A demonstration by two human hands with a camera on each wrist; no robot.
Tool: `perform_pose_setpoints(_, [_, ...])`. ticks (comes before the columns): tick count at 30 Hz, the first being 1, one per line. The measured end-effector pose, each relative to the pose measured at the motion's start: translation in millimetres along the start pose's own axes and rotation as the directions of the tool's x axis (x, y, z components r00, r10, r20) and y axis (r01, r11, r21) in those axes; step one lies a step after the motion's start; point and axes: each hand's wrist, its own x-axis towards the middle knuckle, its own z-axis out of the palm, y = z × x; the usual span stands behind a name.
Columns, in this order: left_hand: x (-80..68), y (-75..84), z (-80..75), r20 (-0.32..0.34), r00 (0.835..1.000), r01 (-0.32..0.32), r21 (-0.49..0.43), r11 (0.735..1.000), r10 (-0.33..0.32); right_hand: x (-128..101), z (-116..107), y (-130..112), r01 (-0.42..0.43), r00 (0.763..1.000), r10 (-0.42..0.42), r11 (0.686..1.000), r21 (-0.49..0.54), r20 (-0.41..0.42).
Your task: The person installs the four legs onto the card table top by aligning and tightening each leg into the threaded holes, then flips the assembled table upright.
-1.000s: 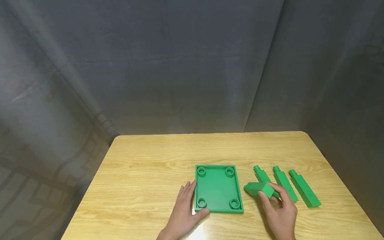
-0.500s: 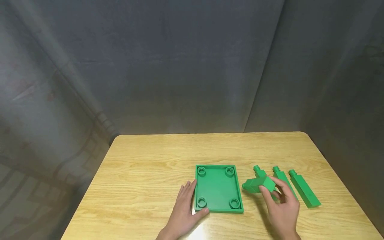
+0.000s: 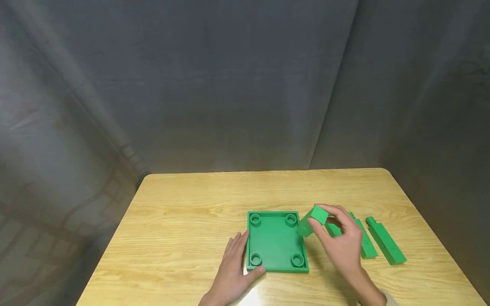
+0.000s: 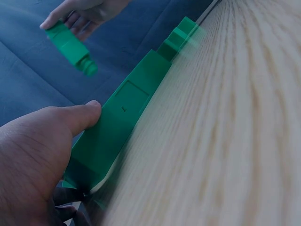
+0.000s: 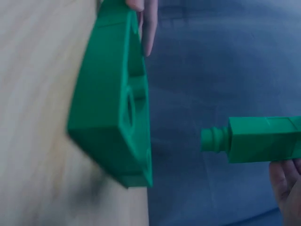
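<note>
A green peg [image 3: 314,220] is gripped by the right hand [image 3: 342,243], lifted at centre right; the tray [image 3: 276,240] is steadied by the flat left hand [image 3: 232,272]. The threaded tip should be lined up squarely over a corner socket [image 3: 291,219]; tilt is best avoided.

**A:** so how are the cams set here? The head view sits high, looking forward and down across the counter [image 3: 183,238], with the green tray [image 3: 276,242] fairly far off and grey curtains behind.

**B:** yeah, and the left wrist view is super low, right at the counter surface, skimming along the tray's side wall, thumb close up. The right wrist view is close too and rolled sideways. All three share that tray and the held green peg [image 5: 263,140].
</note>
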Motion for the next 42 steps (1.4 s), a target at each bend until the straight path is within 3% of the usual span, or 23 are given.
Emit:
perform_pose_setpoints(7, [-0.6, -0.7, -1.0, -0.001, 1.0, -0.012, 0.014, 1.0, 0.012, 13.0, 26.4, -8.4, -0.072, 0.996, 0.07, 0.997, 0.028, 0.062])
perform_pose_setpoints(12, [0.1, -1.5, -0.4, -0.001, 1.0, -0.023, 0.002, 1.0, 0.023, 21.6, 44.9, -8.0, -0.181, 0.976, 0.172, 0.982, 0.058, 0.129])
perform_pose_setpoints(17, [2.0, -2.1, 0.9, -0.01, 0.999, -0.046, 0.003, 0.999, 0.046, 26.2, 63.1, -6.1, -0.236, 0.96, 0.223, 0.97, 0.061, 0.173])
perform_pose_setpoints(29, [0.7, -2.3, -0.5, -0.023, 0.999, -0.047, 0.028, 0.998, 0.048, 34.7, 95.9, -2.2, -0.245, 0.927, 0.252, 0.968, -0.058, 0.278])
perform_pose_setpoints(42, [0.8, 0.3, -0.8, -0.019, 0.999, -0.049, 0.024, 0.999, 0.05, 24.4, 110.1, 9.0, -0.302, 0.888, 0.294, 0.953, -0.032, 0.354])
